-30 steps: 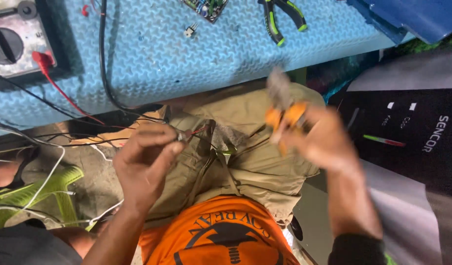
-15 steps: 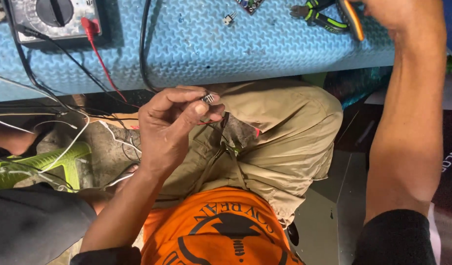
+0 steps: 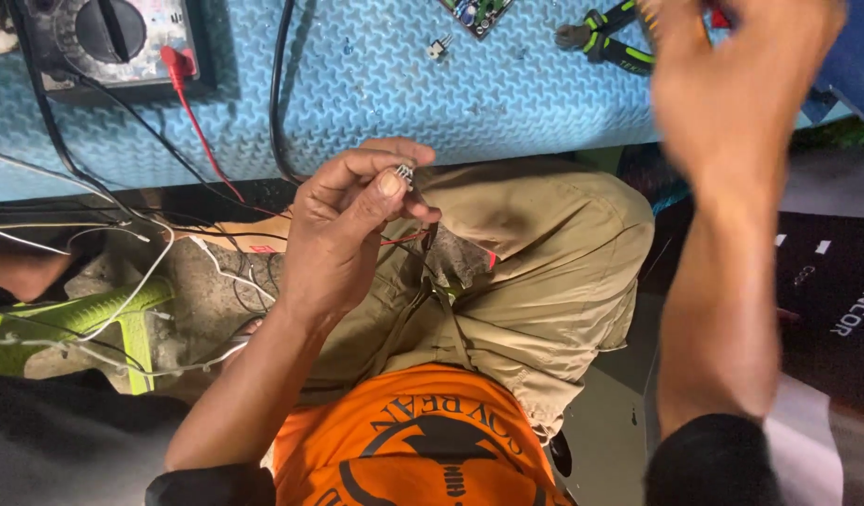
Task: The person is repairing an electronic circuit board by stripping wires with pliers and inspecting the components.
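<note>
Mid-frame, our left hand point(image 3: 343, 225) pinches a tiny metal component point(image 3: 405, 174) between thumb and fingertips. Our right hand point(image 3: 732, 84), upper right, is blurred near the pliers point(image 3: 605, 42); can't tell its grip. We'd hold that part steady.

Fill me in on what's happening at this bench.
A seated person's left hand pinches a small electronic part with thin wires over their lap. The right hand, blurred, is raised over the blue mat by the green-handled pliers. A multimeter sits at the mat's far left.
</note>
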